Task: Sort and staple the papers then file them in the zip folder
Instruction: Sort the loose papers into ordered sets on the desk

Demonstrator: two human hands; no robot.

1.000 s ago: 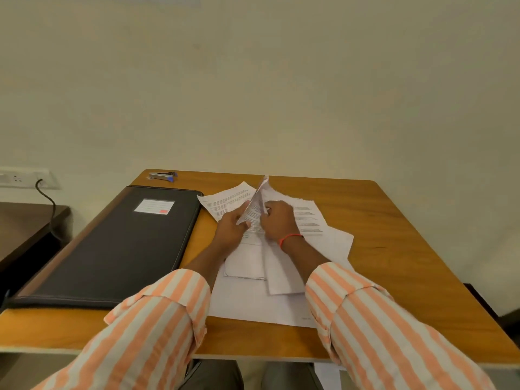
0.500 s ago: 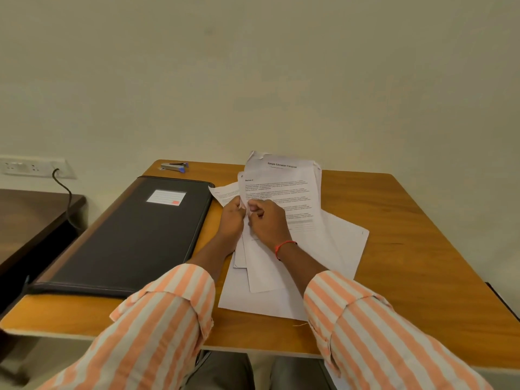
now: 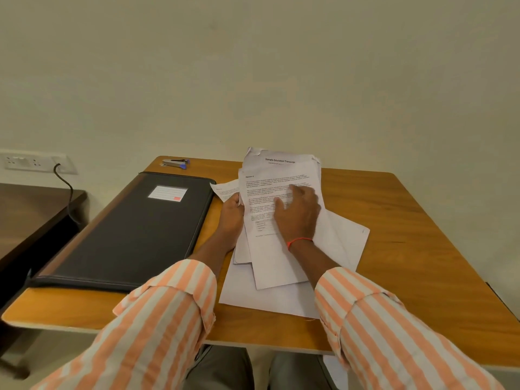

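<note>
Where the right hand (image 3: 298, 215) rests, papers (image 3: 281, 171) seem partly hidden.

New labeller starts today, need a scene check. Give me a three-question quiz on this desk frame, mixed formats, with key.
1. True or false: the stapler lies beyond the far end of the zip folder, touched by neither hand.
2. The right hand is: A) spread open on the top printed sheet; B) gripping the stapler; C) resting on the zip folder.
3. Fill in: the ___ hand holds the left edge of the papers.
Key: 1 true; 2 A; 3 left hand.
</note>
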